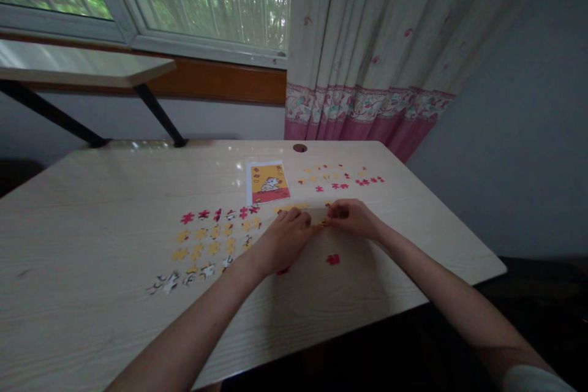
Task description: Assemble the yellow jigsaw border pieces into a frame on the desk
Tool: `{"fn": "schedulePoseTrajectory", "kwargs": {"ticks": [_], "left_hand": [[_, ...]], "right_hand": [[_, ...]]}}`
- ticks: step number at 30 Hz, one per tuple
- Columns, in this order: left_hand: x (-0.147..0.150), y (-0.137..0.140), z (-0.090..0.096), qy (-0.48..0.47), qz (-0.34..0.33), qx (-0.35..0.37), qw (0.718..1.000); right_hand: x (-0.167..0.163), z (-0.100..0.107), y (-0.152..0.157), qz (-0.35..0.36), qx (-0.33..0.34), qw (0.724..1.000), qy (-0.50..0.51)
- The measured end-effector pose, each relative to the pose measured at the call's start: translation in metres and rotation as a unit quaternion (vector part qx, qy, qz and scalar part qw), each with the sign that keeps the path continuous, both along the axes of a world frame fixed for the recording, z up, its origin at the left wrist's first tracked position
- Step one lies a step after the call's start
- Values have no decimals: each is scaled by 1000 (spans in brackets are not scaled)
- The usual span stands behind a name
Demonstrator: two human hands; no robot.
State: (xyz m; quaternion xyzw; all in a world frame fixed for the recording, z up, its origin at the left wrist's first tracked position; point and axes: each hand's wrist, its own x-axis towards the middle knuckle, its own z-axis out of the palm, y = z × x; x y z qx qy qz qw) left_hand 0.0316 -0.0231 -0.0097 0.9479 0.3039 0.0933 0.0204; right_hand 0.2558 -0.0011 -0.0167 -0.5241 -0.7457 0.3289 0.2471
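Both hands meet over the middle of the table. My left hand (289,234) is curled with its thumb reaching right; whatever its fingers hold is hidden. My right hand (351,218) pinches a small yellow puzzle piece (324,223) close to the left thumb. Just behind the left fingers lies a yellow strip of puzzle pieces (298,206), partly covered. A red puzzle piece (333,259) lies in front of the hands, and another red piece (283,271) shows beside the left wrist.
Rows of loose red, yellow and white pieces (214,231) lie on the left. More pieces (340,186) are spread at the back right. A printed picture card (250,181) lies behind the hands. The table (105,196) has a cable hole (300,148) and a raised shelf (82,64).
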Motion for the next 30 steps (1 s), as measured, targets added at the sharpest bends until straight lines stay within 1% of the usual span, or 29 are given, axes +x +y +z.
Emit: {"fn": "schedulePoseTrajectory", "kwargs": {"ticks": [6,10,12,14,16,17,19,20,22,24,25,28,30], "left_hand": [[0,0,0,-1,3,2,1000],[-1,1,1,3,5,-3,1000],[-1,2,2,1,5,-10,1000],[-1,3,1,-16,19,-21,999],[0,5,0,-60,61,-36,996],[1,6,-1,-93,91,-48,990],[2,9,-2,-170,160,-87,968],[3,10,-1,-196,191,-120,954],[4,12,0,-222,226,-208,925],[5,14,0,-235,238,-277,901],[5,15,0,-245,240,-295,892],[5,17,-3,-284,242,-307,875],[5,18,-7,-304,237,-307,870]], "right_hand": [[0,0,-1,6,21,1000,-15],[3,-2,2,0,-19,1000,-11],[5,-2,3,0,-28,1000,-6],[6,-2,4,14,-15,1000,-1],[6,-2,4,28,16,999,1],[6,-1,4,33,33,999,1],[4,-1,3,34,64,997,9],[2,0,2,32,77,996,16],[-1,2,-1,28,95,995,33],[-6,4,-4,29,109,993,46],[-7,5,-6,31,113,992,51],[-12,6,-8,36,106,991,77],[-13,4,-8,35,75,990,117]]}}
